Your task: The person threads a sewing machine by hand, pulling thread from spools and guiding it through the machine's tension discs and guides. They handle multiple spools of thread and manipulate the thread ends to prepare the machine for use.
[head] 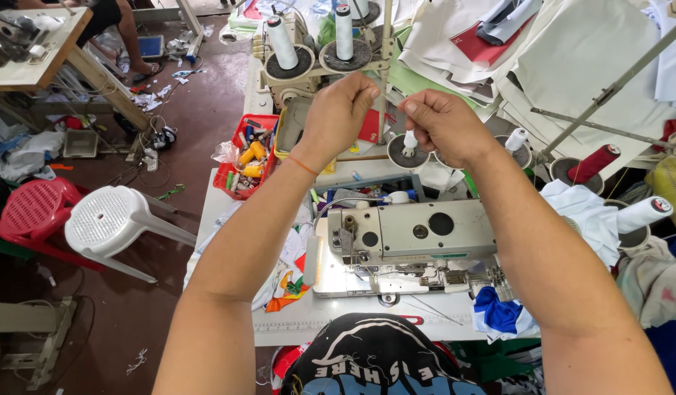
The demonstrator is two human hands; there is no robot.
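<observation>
Both my hands are raised above a grey sewing machine (414,245). My left hand (336,113) is closed, thumb and fingers pinched up by the thread stand's upright pole (385,44). My right hand (442,124) is closed too, fingertips pinched, just above a small white spool (409,140) on a round holder. A thin thread seems to run between the two hands, but it is too fine to see clearly. Two tall white thread cones (281,42) (344,33) stand on the rack behind my left hand.
A red tray (244,155) of small bobbins and tools sits left of the machine. Blue cloth (497,311) lies under the needle area. A red cone (592,162) and a white cone (641,212) stand at right. White stool (115,219) and red stool (32,208) stand on the floor left.
</observation>
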